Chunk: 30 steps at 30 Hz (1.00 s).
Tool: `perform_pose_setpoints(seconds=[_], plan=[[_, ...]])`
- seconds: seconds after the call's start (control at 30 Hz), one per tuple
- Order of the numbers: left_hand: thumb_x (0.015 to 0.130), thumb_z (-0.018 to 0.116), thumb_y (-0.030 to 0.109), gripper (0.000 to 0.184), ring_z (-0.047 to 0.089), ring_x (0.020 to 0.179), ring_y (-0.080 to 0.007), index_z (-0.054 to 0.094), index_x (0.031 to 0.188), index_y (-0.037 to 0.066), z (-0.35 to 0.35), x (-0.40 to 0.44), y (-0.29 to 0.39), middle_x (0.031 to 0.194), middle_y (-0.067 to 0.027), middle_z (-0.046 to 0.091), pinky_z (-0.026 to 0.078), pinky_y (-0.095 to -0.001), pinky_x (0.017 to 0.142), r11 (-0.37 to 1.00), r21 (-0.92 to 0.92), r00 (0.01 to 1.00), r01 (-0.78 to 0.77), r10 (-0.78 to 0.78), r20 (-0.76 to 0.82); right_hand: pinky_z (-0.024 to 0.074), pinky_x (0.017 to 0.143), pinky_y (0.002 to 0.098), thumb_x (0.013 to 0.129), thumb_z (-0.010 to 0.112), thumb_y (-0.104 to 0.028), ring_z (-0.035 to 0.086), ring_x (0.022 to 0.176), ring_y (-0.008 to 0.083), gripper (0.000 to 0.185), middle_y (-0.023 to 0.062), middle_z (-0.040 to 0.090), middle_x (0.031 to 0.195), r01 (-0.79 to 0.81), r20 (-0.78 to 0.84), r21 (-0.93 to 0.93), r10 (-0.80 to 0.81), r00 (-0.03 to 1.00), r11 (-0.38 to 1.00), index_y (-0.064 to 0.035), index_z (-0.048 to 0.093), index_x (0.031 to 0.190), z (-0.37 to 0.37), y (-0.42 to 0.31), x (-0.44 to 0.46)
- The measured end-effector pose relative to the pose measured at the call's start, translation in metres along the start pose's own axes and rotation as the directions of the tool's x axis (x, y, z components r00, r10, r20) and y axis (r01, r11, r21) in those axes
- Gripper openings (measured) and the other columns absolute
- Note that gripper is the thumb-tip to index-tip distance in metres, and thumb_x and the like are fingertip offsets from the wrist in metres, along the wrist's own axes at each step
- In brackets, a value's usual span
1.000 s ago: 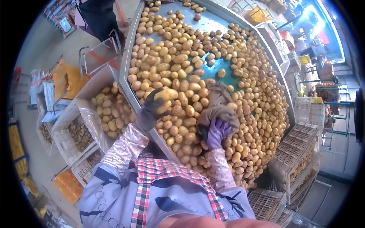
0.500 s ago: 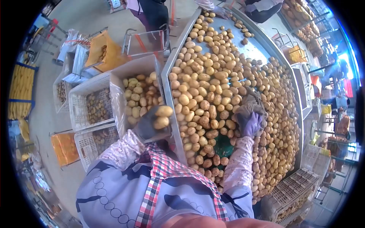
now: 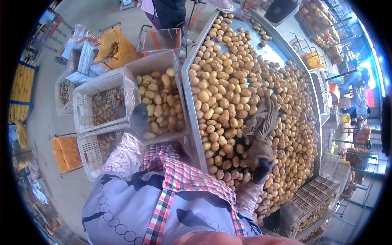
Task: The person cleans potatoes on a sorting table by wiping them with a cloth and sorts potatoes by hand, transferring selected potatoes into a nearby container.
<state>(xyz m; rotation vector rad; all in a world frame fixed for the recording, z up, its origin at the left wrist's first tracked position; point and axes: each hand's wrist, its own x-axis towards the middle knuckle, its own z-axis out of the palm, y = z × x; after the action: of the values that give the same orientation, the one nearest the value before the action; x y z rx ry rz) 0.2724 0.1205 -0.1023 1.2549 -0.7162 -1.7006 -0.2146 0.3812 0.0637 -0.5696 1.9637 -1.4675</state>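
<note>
My left hand [image 3: 139, 118], in a dark grey glove, is at the near left edge of a plastic-lined box [image 3: 131, 94] of potatoes [image 3: 157, 96]. No potato shows in it, and its fingers are too blurred to read. Over the metal-edged sorting table [image 3: 195, 134], my right hand [image 3: 261, 169] is closed on a brown-grey cloth [image 3: 259, 134]. That cloth stretches up across the loose potatoes [image 3: 228, 98] on the table.
White crates [image 3: 83, 98] with smaller potatoes stand left of the lined box. Stacked crates [image 3: 300, 208] are at the lower right. A person [image 3: 169, 14] stands at the top, and another person's gloved hand [image 3: 241, 14] rests at the table's far end.
My left hand has moved left from the table over the box, and the two potatoes have left it. My right hand has drawn nearer my body with the cloth, which is now stretched out.
</note>
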Motion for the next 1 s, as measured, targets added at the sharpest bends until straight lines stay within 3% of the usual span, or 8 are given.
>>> perform_pose_setpoints(seconds=[0.17, 0.33, 0.5, 0.73, 0.87, 0.93, 0.97, 1.0], plan=[[0.087, 0.060, 0.032, 0.055, 0.056, 0.110, -0.0281, 0.044, 0.133, 0.005, 0.046, -0.017, 0.023, 0.127, -0.0137, 0.053, 0.046, -0.0399, 0.093, 0.309, 0.934, 0.956, -0.179, 0.278, 0.091, 0.0465, 0.089, 0.0356, 0.078, 0.065, -0.020, 0.056, 0.103, 0.0272, 0.046, 0.0146, 0.058, 0.117, 0.099, -0.163, 0.110, -0.080, 0.983, 0.989, 0.0022, 0.055, 0.117, -0.017, -0.042, -0.054], [0.083, 0.062, 0.042, 0.071, 0.048, 0.118, -0.0413, 0.038, 0.141, 0.008, 0.066, 0.012, 0.009, 0.140, -0.0242, 0.040, 0.038, -0.0455, 0.103, -0.462, 0.887, 0.978, 0.005, 0.185, 0.091, 0.0427, 0.091, 0.0373, 0.083, 0.061, -0.021, 0.050, 0.111, 0.0288, 0.049, 0.0182, 0.052, 0.124, 0.125, -0.006, -0.150, -0.127, 0.992, 0.981, 0.0020, 0.050, 0.125, 0.029, -0.032, -0.051], [0.078, 0.063, 0.052, 0.083, 0.049, 0.116, -0.0420, 0.033, 0.145, 0.014, 0.106, 0.024, 0.009, 0.139, -0.0224, 0.036, 0.046, -0.0493, 0.094, -0.333, 0.942, 0.999, 0.052, 0.007, -0.052, 0.0194, 0.111, 0.0509, 0.078, 0.072, -0.041, 0.028, 0.137, 0.0391, 0.077, 0.0225, 0.035, 0.143, 0.438, 0.428, -0.760, -0.137, 0.893, 0.481, -0.0068, 0.039, 0.139, 0.117, 0.037, 0.022], [0.091, 0.049, 0.041, 0.067, 0.023, 0.128, -0.0620, 0.022, 0.149, 0.022, 0.171, -0.020, 0.002, 0.149, -0.0256, 0.027, 0.021, -0.0585, 0.111, -0.316, 0.890, 0.870, -0.329, -0.469, 0.155, 0.0174, 0.106, 0.0642, 0.093, 0.047, -0.024, 0.030, 0.135, 0.0390, 0.043, 0.0195, 0.040, 0.141, 0.239, 0.174, -0.888, -0.194, 0.966, 0.393, -0.0101, 0.049, 0.133, 0.170, -0.017, 0.151], [0.087, 0.059, 0.043, 0.064, 0.033, 0.137, -0.0350, 0.041, 0.142, 0.016, 0.115, 0.011, -0.008, 0.147, -0.0161, 0.038, 0.036, -0.0438, 0.107, -0.357, 0.771, 0.765, -0.526, -0.594, 0.247, 0.0053, 0.111, 0.0633, 0.097, 0.036, -0.022, 0.029, 0.136, 0.0387, 0.037, 0.0179, 0.041, 0.140, 0.213, 0.026, -0.853, -0.369, 0.929, 0.477, -0.0160, 0.051, 0.131, 0.183, 0.005, 0.222], [0.091, 0.055, 0.028, 0.038, 0.062, 0.102, -0.0278, 0.059, 0.124, 0.009, 0.140, 0.001, 0.043, 0.114, -0.0158, 0.064, 0.049, -0.0366, 0.089, 0.335, 0.941, 0.843, -0.047, -0.492, 0.217, -0.0001, 0.113, 0.0592, 0.099, 0.030, -0.022, 0.028, 0.138, 0.0379, 0.037, 0.0170, 0.041, 0.142, 0.191, 0.104, -0.765, -0.176, 0.979, 0.614, -0.0167, 0.052, 0.129, 0.171, -0.021, 0.210], [0.089, 0.061, 0.026, 0.046, 0.061, 0.103, -0.0220, 0.052, 0.129, 0.003, 0.075, 0.057, 0.010, 0.117, -0.0156, 0.063, 0.049, -0.0338, 0.088, 0.167, 0.964, 0.924, -0.207, -0.291, 0.249, 0.0034, 0.114, 0.0569, 0.098, 0.034, -0.020, 0.031, 0.136, 0.0363, 0.034, 0.0159, 0.046, 0.137, 0.264, 0.188, -0.787, -0.192, 0.963, 0.558, -0.0158, 0.054, 0.125, 0.163, -0.010, 0.199], [0.093, 0.058, 0.022, 0.037, 0.061, 0.101, -0.0203, 0.056, 0.122, -0.001, 0.080, 0.060, 0.015, 0.112, -0.0137, 0.064, 0.049, -0.0325, 0.087, 0.346, 0.914, 0.971, -0.213, -0.025, 0.236, 0.0086, 0.114, 0.0549, 0.094, 0.040, -0.016, 0.036, 0.134, 0.0345, 0.031, 0.0138, 0.051, 0.131, 0.388, 0.198, -0.752, -0.379, 0.904, 0.532, -0.0148, 0.056, 0.121, 0.156, 0.003, 0.178]])
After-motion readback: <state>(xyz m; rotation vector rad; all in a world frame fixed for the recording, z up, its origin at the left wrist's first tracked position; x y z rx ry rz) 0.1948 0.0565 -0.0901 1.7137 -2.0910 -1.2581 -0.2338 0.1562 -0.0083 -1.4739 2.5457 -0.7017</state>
